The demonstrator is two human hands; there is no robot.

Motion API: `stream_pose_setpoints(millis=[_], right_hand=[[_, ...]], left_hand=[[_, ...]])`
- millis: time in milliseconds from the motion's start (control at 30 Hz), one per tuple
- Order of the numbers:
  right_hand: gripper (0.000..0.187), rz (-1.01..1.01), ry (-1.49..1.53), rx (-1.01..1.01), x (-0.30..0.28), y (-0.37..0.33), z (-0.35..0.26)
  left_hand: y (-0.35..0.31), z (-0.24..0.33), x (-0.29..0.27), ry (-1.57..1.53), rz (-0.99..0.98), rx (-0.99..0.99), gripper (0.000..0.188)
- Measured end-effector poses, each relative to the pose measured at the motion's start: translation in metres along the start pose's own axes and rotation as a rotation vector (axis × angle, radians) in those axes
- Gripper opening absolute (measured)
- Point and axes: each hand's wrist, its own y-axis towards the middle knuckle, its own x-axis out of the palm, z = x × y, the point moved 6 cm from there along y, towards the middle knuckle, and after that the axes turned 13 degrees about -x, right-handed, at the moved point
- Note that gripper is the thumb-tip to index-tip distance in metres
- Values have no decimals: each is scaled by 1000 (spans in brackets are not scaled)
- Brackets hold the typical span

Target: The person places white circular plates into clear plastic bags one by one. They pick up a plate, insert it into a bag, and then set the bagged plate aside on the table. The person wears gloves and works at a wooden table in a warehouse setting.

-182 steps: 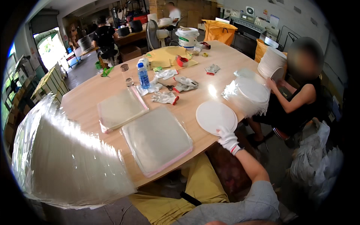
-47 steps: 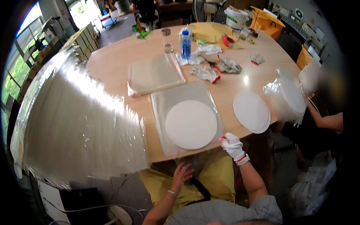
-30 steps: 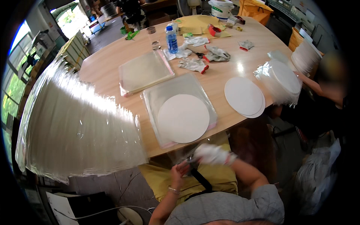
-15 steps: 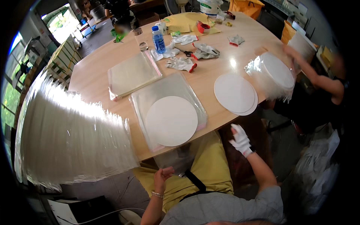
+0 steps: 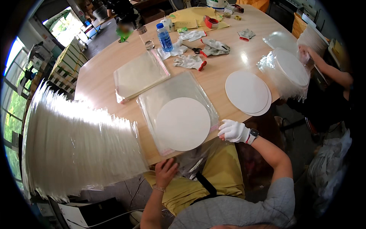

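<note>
A clear plastic bag (image 5: 196, 157) hangs over my lap, just below the table's near edge. My bare left hand (image 5: 166, 172) has its fingers bent round the bag's left side. At the bag's upper right, my white-gloved right hand (image 5: 234, 131) is closed with thumb and fingers together on the film; its fingertips show only in part. Beyond the hands, a white round board (image 5: 183, 124) lies on a stack of clear bags (image 5: 183, 86) with pinkish edge strips. More white round boards (image 5: 247, 91) overlap to the right.
A tall fanned pile of filled clear bags (image 5: 82, 143) stands at the left. Another flat bag stack (image 5: 139, 74) lies farther back, near a blue-capped bottle (image 5: 164, 38), a glass (image 5: 146, 39) and work gloves (image 5: 189, 62). At right, a co-worker's arm (image 5: 331, 68) reaches past bagged discs (image 5: 291, 68).
My right hand has moved left from beside the table to the bag and closed. My left hand has risen slightly to the table edge. The co-worker's hand has shifted.
</note>
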Motion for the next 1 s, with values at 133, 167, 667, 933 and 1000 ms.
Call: stream_pose_setpoints(millis=[133, 167, 667, 933, 1000], right_hand=[[9, -19, 50, 65, -6, -4, 1], [8, -35, 59, 127, -4, -7, 5], [20, -15, -190, 889, 13, -11, 27], [20, -45, -396, 889, 13, 2, 24], [19, -55, -403, 860, 15, 0, 24]], left_hand=[[5, -17, 11, -234, -64, 29, 10], [5, -24, 13, -261, -75, -54, 8], [14, -47, 28, -172, 17, -745, 24], [29, -45, 25, -89, 16, -743, 19], [29, -44, 22, -95, 35, -737, 19]])
